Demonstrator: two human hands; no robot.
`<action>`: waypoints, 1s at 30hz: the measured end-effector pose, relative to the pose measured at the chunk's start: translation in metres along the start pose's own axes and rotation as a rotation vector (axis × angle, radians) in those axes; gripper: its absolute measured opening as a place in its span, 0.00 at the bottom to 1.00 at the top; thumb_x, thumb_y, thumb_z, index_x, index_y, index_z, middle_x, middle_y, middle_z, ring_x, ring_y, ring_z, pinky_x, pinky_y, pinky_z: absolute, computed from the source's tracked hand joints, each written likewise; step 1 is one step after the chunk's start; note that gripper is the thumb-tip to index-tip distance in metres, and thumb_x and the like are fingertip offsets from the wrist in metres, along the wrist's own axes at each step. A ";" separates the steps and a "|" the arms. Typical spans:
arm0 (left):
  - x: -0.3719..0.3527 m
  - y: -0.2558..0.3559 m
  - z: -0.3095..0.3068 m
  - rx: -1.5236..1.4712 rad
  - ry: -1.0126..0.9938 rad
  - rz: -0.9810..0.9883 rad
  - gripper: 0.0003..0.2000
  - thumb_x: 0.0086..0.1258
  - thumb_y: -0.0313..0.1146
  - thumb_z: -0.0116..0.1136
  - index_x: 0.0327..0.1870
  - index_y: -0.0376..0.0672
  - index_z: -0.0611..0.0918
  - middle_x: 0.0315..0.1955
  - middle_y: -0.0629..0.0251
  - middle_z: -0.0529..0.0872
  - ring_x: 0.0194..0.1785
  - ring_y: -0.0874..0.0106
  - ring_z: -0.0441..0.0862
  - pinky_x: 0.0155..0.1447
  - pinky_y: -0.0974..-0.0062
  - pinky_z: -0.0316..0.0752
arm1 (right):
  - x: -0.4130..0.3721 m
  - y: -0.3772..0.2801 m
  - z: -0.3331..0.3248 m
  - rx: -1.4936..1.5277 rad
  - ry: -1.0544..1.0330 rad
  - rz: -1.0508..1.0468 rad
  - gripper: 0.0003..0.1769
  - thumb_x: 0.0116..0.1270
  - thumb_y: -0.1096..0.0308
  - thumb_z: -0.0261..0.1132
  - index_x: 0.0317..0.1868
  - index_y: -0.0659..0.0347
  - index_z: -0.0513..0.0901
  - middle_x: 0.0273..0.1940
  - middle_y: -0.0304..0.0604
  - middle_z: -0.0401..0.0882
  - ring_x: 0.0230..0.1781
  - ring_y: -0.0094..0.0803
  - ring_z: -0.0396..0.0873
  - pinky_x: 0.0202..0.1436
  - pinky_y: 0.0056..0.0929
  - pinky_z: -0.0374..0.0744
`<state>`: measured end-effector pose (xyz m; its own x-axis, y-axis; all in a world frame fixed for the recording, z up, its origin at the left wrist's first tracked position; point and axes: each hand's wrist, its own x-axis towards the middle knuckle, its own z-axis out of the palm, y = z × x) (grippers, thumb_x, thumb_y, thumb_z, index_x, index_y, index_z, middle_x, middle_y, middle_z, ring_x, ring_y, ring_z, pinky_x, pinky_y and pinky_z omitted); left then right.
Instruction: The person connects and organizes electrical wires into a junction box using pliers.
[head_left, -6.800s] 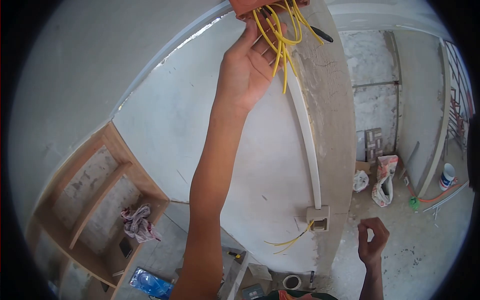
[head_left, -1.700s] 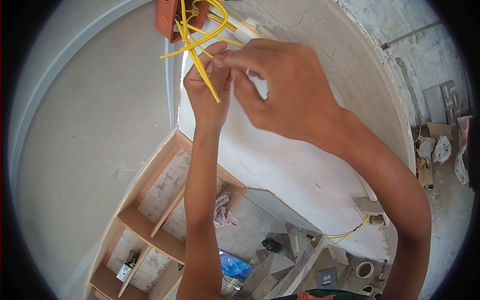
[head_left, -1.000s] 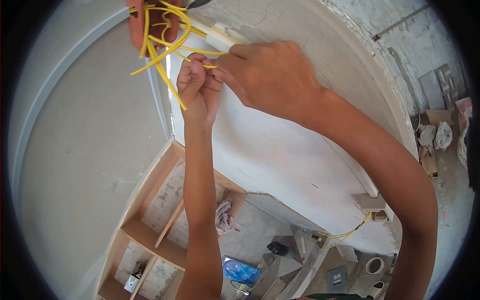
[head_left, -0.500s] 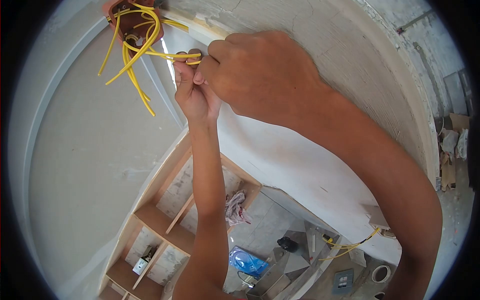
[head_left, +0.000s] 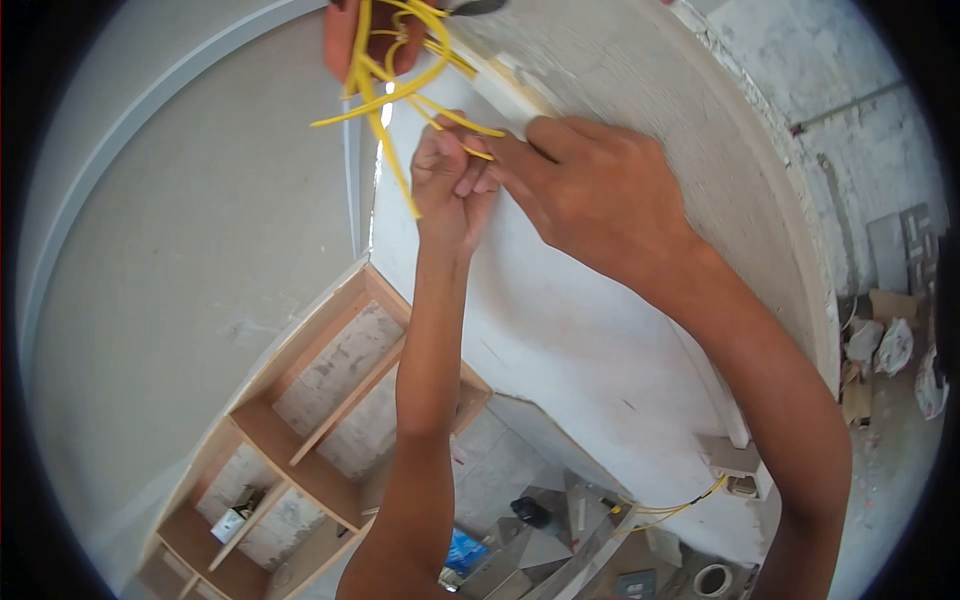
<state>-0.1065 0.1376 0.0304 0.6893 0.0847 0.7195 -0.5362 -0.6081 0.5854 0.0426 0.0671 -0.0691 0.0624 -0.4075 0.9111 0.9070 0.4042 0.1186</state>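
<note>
An orange-red junction box (head_left: 338,45) hangs at the top of the head view, with several loose yellow wires (head_left: 375,103) looping out of it. My left hand (head_left: 450,185) is closed below the box, its fingers pinching a yellow wire (head_left: 475,153) close to its end. From the right, my right hand (head_left: 605,185) reaches in with bent fingers pressed together at the wire ends, touching the left fingertips. A second wire end (head_left: 490,131) points at the right knuckles. The right fingertips are partly hidden.
Below left stands an open wooden shelf unit (head_left: 300,455) with a small white box (head_left: 228,525) in it. A wall box (head_left: 735,458) with yellow wires sits lower right. Tiles, a black object (head_left: 530,512) and a roll (head_left: 712,580) lie below. Bags and cardboard (head_left: 858,395) lie far right.
The view has shifted, so the junction box and both hands appear farther right. The right hand has gone from a tight fist to longer, less curled fingers. The loose wires hang differently.
</note>
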 end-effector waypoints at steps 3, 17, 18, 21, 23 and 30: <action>0.002 -0.003 -0.001 0.048 0.017 0.028 0.10 0.74 0.36 0.58 0.47 0.39 0.80 0.37 0.64 0.85 0.23 0.85 0.64 0.32 0.85 0.64 | 0.006 -0.004 -0.007 0.001 -0.059 0.048 0.05 0.56 0.67 0.65 0.32 0.57 0.83 0.27 0.36 0.75 0.26 0.31 0.80 0.26 0.31 0.78; -0.002 0.008 0.034 0.063 0.044 0.131 0.15 0.72 0.31 0.58 0.55 0.35 0.78 0.45 0.58 0.83 0.36 0.78 0.73 0.40 0.78 0.70 | 0.016 -0.008 -0.017 0.023 -0.195 0.013 0.03 0.54 0.73 0.69 0.28 0.58 0.82 0.24 0.37 0.73 0.22 0.35 0.77 0.24 0.32 0.76; -0.010 0.013 0.034 0.157 0.050 0.139 0.15 0.72 0.32 0.59 0.56 0.34 0.78 0.45 0.58 0.83 0.36 0.78 0.73 0.40 0.78 0.71 | 0.017 -0.008 -0.018 0.035 -0.208 0.006 0.02 0.54 0.73 0.69 0.28 0.58 0.83 0.25 0.38 0.74 0.22 0.35 0.77 0.24 0.32 0.76; -0.053 0.030 0.045 0.421 0.109 0.131 0.16 0.68 0.31 0.64 0.51 0.31 0.80 0.42 0.56 0.84 0.35 0.76 0.76 0.41 0.76 0.73 | 0.019 -0.009 -0.025 -0.008 -0.290 -0.043 0.02 0.54 0.73 0.69 0.29 0.58 0.83 0.25 0.38 0.74 0.22 0.35 0.77 0.24 0.32 0.76; -0.098 0.026 0.047 0.511 0.064 0.191 0.07 0.65 0.23 0.63 0.42 0.33 0.84 0.40 0.60 0.86 0.37 0.80 0.78 0.42 0.82 0.74 | 0.019 -0.008 -0.025 -0.010 -0.304 -0.075 0.03 0.53 0.74 0.69 0.29 0.59 0.83 0.25 0.39 0.74 0.22 0.35 0.77 0.25 0.32 0.76; -0.191 0.070 0.125 0.600 -0.110 0.458 0.06 0.56 0.32 0.71 0.33 0.50 0.86 0.24 0.71 0.87 0.21 0.79 0.80 0.22 0.85 0.72 | 0.013 -0.009 -0.019 -0.114 -0.268 -0.210 0.04 0.51 0.75 0.69 0.28 0.59 0.82 0.24 0.39 0.73 0.21 0.34 0.74 0.23 0.30 0.74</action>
<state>-0.2150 -0.0194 -0.1131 0.5236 -0.3394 0.7815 -0.4453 -0.8910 -0.0886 0.0432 0.0427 -0.0663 -0.2284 -0.2366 0.9444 0.9298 0.2346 0.2836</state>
